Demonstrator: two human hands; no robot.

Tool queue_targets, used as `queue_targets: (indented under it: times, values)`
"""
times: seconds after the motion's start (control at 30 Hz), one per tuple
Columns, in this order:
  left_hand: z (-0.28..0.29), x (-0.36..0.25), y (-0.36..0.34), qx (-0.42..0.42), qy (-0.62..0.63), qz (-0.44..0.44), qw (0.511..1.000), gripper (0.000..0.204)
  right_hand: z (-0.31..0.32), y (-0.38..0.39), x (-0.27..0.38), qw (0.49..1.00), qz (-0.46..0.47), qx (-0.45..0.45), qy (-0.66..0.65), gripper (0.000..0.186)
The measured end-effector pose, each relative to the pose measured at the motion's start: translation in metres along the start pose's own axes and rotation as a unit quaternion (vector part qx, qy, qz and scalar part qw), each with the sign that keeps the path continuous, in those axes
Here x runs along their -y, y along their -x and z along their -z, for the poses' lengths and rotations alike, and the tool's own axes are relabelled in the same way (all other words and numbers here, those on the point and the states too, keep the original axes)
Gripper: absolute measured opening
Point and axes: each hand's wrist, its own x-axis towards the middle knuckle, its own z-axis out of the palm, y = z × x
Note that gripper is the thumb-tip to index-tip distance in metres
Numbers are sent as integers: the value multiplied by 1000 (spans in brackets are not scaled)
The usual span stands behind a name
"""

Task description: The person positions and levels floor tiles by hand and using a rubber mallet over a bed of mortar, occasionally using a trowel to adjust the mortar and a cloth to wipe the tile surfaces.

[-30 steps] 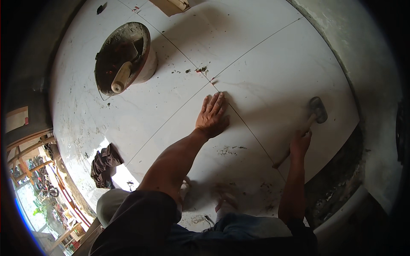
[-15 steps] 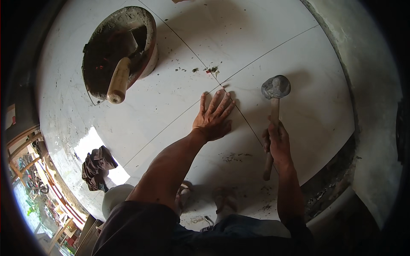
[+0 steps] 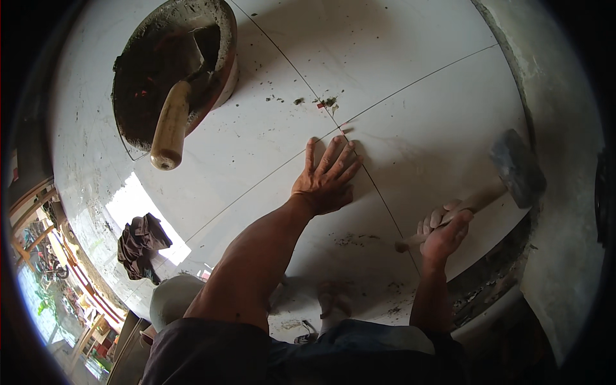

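Note:
My left hand (image 3: pixel 325 181) lies flat with spread fingers on the pale floor tiles (image 3: pixel 256 160), its fingertips close to where the joint lines cross. My right hand (image 3: pixel 446 232) is wrapped round the wooden handle of a rubber mallet (image 3: pixel 518 168). The mallet's dark head is raised to the right, near the tiles' right edge, and the handle slants down toward the left. Small crumbs of debris (image 3: pixel 328 102) lie about the crossing, just beyond my left fingertips.
At the far left stands a bucket of dark mortar (image 3: pixel 228 67), with a wooden-handled trowel (image 3: pixel 171 128) resting in it. A crumpled dark cloth (image 3: pixel 142 244) lies nearer on the left. Along the right runs a grey wall (image 3: pixel 564 192), with a rough gap (image 3: pixel 491 282) beside the tiles.
My right hand has turned and swung the mallet's head to the right and up from the tile. My left hand stays flat at the joint. The view has shifted slightly.

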Motion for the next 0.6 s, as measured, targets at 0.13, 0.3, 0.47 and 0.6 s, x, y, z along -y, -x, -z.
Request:
queue_targets:
  times: [0.13,0.3,0.47,0.6]
  values:
    - [1,-2,0,-6,-12,-4,1000,69,6,-11,-21,998,-7,3,58,59]
    - [1,-3,2,26,-15,13,999,71,6,5,-4,1000,-4,1,-7,62]
    - [4,-6,-5,20,-23,1,1000,72,25,-9,-33,977,-101,24,188,66]
    - [3,-5,2,45,-35,21,998,71,17,2,12,995,-63,23,-79,67]
